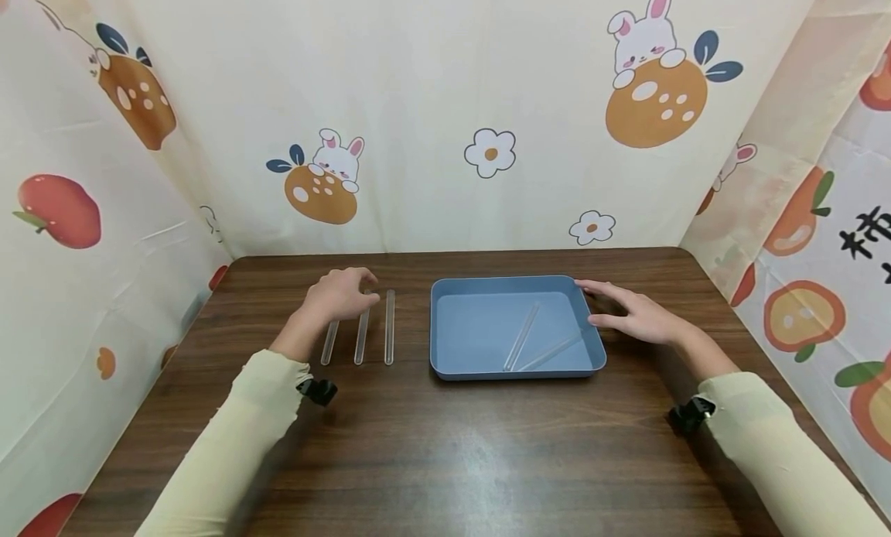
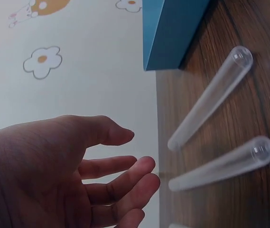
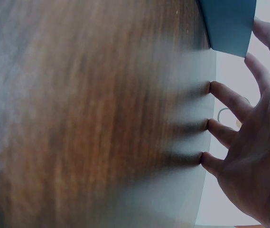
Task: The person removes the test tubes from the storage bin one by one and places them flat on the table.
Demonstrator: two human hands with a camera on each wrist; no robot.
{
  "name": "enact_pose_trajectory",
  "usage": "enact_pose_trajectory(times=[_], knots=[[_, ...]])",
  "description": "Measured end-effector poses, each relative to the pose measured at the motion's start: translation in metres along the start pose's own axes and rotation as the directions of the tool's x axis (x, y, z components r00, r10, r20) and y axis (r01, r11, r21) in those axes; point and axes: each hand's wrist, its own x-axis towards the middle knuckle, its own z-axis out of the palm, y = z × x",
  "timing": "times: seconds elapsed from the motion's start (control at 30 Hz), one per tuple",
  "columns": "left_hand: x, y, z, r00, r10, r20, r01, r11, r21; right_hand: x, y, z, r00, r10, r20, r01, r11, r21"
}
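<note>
Three clear test tubes lie on the brown table: a left one (image 1: 330,342), a middle one (image 1: 362,337) and a right one (image 1: 390,328). My left hand (image 1: 341,293) hovers over the far ends of the left and middle tubes, its fingers loosely bent around nothing. In the left wrist view, a tube (image 2: 210,99) and another tube (image 2: 222,164) lie apart from that hand (image 2: 78,175). Two more clear tubes (image 1: 522,336) slant inside the blue tray (image 1: 473,320). At the tray's right rim, my right hand (image 1: 636,314) spreads its fingers, with thumb and index finger touching the edge.
The wooden table (image 1: 473,460) has a far edge against a printed curtain (image 1: 418,96). Curtains also stand along both sides. A small black wrist camera (image 1: 320,391) sits on the left cuff, another black wrist camera (image 1: 691,415) on the right.
</note>
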Motion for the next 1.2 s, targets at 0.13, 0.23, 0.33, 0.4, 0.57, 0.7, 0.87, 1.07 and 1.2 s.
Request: enact_pose_trajectory(times=[0.13,0.23,0.33,0.4,0.57,0.7,0.87,1.07,1.2], knots=[[0.002,0.012,0.002,1.0,0.018,-0.001,-0.018,1.0,0.01,0.0,0.001,0.0,1.0,-0.001,-0.002,0.001,1.0,-0.002],[0.005,0.019,0.004,0.999,0.032,-0.005,-0.032,0.999,0.016,0.0,0.002,0.001,1.0,-0.001,0.0,0.001,1.0,-0.001],[0.008,0.026,0.005,0.999,0.04,-0.004,-0.04,0.999,0.017,0.0,0.003,0.001,1.0,-0.001,-0.001,0.001,1.0,0.003],[0.009,0.031,0.005,0.999,0.045,0.001,-0.045,0.999,0.017,0.0,0.003,0.001,1.0,-0.002,-0.003,0.002,1.0,0.002],[0.012,0.042,0.006,0.998,0.061,0.014,-0.061,0.998,0.022,0.0,0.004,0.0,1.0,-0.007,-0.007,0.007,1.0,-0.006],[0.013,0.05,0.009,0.997,0.08,0.02,-0.08,0.996,0.023,0.0,0.002,0.001,1.0,-0.014,-0.005,0.014,1.0,-0.009],[0.016,0.059,0.013,0.995,0.096,0.02,-0.096,0.995,0.018,-0.001,0.001,0.001,1.0,-0.023,-0.01,0.023,1.0,-0.01],[0.018,0.067,0.018,0.995,0.1,0.016,-0.101,0.994,0.038,-0.001,0.002,0.002,1.0,-0.021,-0.014,0.021,1.0,-0.008],[0.019,0.075,0.019,0.994,0.106,0.02,-0.107,0.993,0.048,-0.001,0.002,0.002,1.0,-0.019,-0.014,0.019,1.0,-0.007]])
